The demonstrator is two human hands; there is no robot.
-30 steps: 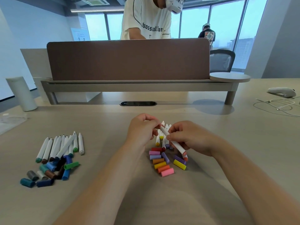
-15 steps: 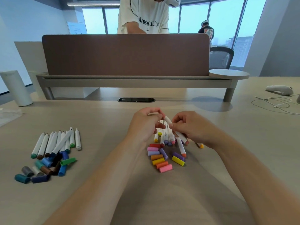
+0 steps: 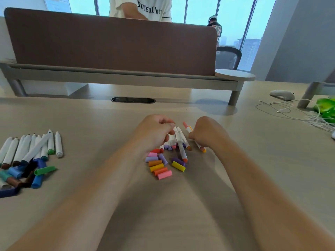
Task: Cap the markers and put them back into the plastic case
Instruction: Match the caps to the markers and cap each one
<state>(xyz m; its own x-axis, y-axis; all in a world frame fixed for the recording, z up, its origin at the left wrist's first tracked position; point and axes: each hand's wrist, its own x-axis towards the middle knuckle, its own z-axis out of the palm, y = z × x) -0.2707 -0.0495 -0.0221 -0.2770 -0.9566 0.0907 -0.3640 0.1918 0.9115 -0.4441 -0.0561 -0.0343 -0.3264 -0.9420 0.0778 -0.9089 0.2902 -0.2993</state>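
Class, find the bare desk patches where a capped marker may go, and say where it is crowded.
Bare: between the left marker pile and the left hand; from both hands up to the cable slot; right of the right hand up to the white cable. Crowded: markers and caps between the hands.

A white T-shirt (image 3: 150,9), worn by a person standing beyond the tabletop's far edge, carries dark gothic lettering across the chest. It reads roughly "bossullor", and the first letter is uncertain. A white sheet (image 3: 58,4) on the far wall has print too small to read.
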